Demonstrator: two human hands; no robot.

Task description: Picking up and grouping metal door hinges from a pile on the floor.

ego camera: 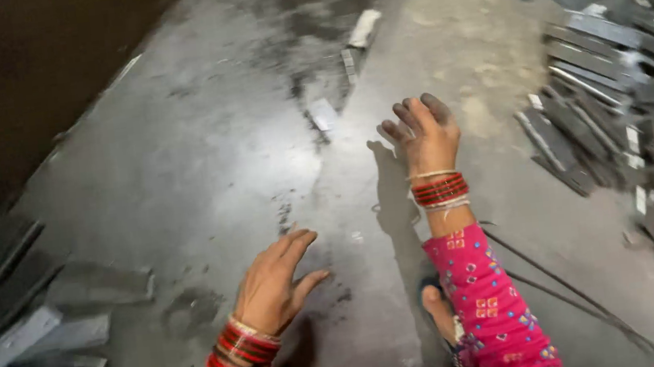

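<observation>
Head view, looking down at a grey, soot-stained concrete floor (203, 156).

Left hand (273, 282): grip open, fingers spread and loosely extended, palm down just above the floor, nothing in it. Red and gold bangles at the wrist. Nearest things are the flat dark grey metal bars at near left (25, 320), a jumbled stack that stands apart from the hand.

Right hand (421, 135): lifted, back toward the camera, fingers curled partway, fingertips blackened. We see nothing held in its grip. Bangles again, then a pink patterned sleeve (490, 312). Its shadow falls on the floor just to its left.

Larger heap of dark metal strips at far right (607, 73), several with bright cut ends, well apart from the right hand. A few loose short pieces (324, 115) lie on the floor beyond the hands. Two thin rods (566, 296) run diagonally near right. A sandalled foot (437, 305) shows beside the sleeve.

Judgement: both hands are between picks, empty and over bare floor. A next grasp would call for a reach sideways to either pile and a pinch on a strip's long edges; those edges look sharp.
</observation>
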